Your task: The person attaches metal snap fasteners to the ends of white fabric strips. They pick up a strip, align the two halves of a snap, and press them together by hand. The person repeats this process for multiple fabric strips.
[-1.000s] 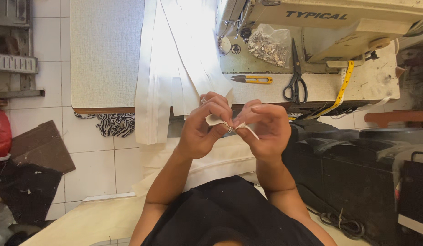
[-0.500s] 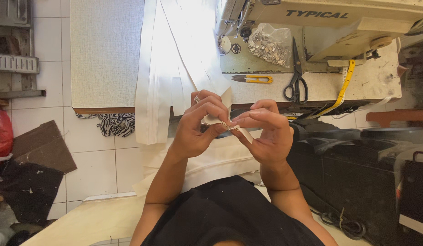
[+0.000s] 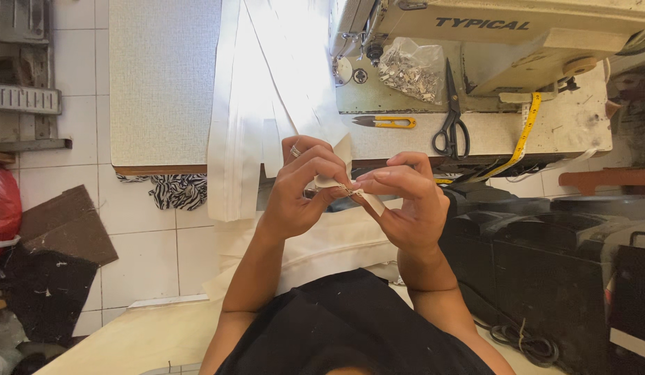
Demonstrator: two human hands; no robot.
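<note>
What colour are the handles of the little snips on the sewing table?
Yellow. The little snips show best in the head view, lying beside the black scissors.

Two hands pinch a small white strip at the centre of the frame.

The left hand (image 3: 302, 187), a ring on one finger, and the right hand (image 3: 406, 201) meet fingertip to fingertip on the white strip (image 3: 367, 200). Above them, white fabric (image 3: 267, 104) drapes over the table (image 3: 163, 83) edge. Upper right stands a cream sewing machine (image 3: 517, 42), with black scissors (image 3: 452, 114), yellow thread snips (image 3: 385, 122), a yellow tape measure (image 3: 524, 135) and a clear bag of small metal parts (image 3: 409, 69) below it.
</note>
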